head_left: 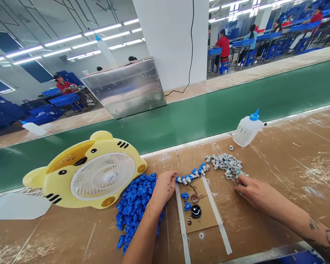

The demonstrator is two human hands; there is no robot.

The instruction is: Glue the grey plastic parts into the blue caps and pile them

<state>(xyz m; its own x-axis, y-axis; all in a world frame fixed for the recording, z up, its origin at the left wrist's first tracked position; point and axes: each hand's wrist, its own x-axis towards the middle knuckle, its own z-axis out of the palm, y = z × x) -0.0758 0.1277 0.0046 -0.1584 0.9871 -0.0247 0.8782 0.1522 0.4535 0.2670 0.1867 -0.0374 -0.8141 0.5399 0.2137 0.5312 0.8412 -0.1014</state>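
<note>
Touches with left hand [165, 184] the blue-and-grey row [191, 178], with right hand [251, 187] the grey pile [228, 164] — cannot tell fingers' opening.

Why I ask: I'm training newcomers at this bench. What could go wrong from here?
The left hand might knock the row of small pieces out of line, being right at its end. The left forearm could scatter the blue heap beside it. The dark blob near two blue pieces might smear them.
</note>
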